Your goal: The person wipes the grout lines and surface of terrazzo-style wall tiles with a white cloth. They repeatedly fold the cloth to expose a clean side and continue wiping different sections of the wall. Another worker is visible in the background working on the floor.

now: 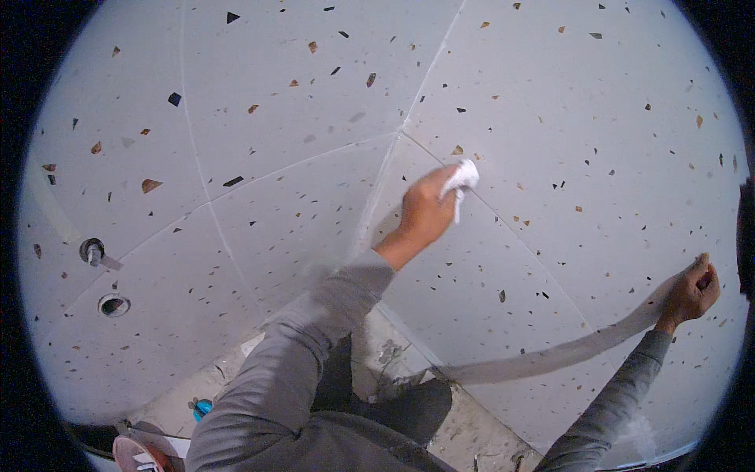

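Observation:
My left hand (pixel 427 206) grips a crumpled white cloth (pixel 464 178), maybe a wad of tissue. It presses the cloth to the speckled wall tiles (pixel 550 102), on the thin joint line right of the corner. My right hand (pixel 692 293) is at the far right, close to the tiled wall or touching it. Its fingers are curled, and whatever they hold, if anything, is hidden. Whitish lines of grout (pixel 376 193) run down the corner and along the tile joints nearby.
A metal pipe fitting (pixel 92 252) sticks out of the left wall, above a round hole (pixel 114 305). On the floor at lower left are a blue object (pixel 202 408) and a reddish bucket (pixel 130 455) with things in it. Dirty floor (pixel 472 433) shows around my legs.

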`<state>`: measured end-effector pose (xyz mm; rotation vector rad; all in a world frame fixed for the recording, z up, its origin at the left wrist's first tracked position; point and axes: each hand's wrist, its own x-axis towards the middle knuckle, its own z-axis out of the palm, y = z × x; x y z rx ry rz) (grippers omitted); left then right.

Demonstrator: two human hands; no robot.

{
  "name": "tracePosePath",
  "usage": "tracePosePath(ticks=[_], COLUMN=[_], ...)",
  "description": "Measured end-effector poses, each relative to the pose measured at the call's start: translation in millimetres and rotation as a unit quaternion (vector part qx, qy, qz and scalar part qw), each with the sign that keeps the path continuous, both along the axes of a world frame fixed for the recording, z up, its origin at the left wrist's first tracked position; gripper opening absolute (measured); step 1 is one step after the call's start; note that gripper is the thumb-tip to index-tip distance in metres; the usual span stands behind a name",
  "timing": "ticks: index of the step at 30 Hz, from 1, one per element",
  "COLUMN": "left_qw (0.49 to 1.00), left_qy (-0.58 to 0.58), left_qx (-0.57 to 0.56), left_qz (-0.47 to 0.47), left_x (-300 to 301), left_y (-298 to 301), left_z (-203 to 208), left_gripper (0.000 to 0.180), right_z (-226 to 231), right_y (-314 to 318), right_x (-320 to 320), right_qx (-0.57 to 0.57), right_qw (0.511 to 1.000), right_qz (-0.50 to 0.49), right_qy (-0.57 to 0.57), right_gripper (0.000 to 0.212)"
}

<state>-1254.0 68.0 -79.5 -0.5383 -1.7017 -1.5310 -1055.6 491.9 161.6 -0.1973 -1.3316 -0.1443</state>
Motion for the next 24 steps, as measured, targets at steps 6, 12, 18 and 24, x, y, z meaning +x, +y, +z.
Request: tracePosePath(ticks=[6, 12, 18, 24], left_qw=[0.990, 0.995, 0.998, 0.992], left_qy=[-0.095, -0.092, -0.007, -0.037], left_qx=[0.037, 0.002, -0.003, -0.011], left_qz=[0.102, 0.023, -0.066, 0.120], left_x=[-49, -33, 27, -24], left_y=[-72, -23, 19, -35], left_z=[12, 4, 7, 11], left_gripper=[0.035, 0.035, 0.034, 0.037], right_z=[8, 7, -1, 3], right_y=[-20, -24, -4, -16], right_x=[-6, -2, -7, 3], right_qx=[0.019, -0.021, -0.009, 0.009], right_qw=[1.000, 0.999, 0.998, 0.999], right_qz=[-0.009, 0.014, 0.052, -0.030], right_qy=[0.009, 0.029, 0.025, 0.020], right_gripper=[0.030, 0.035, 0.034, 0.030])
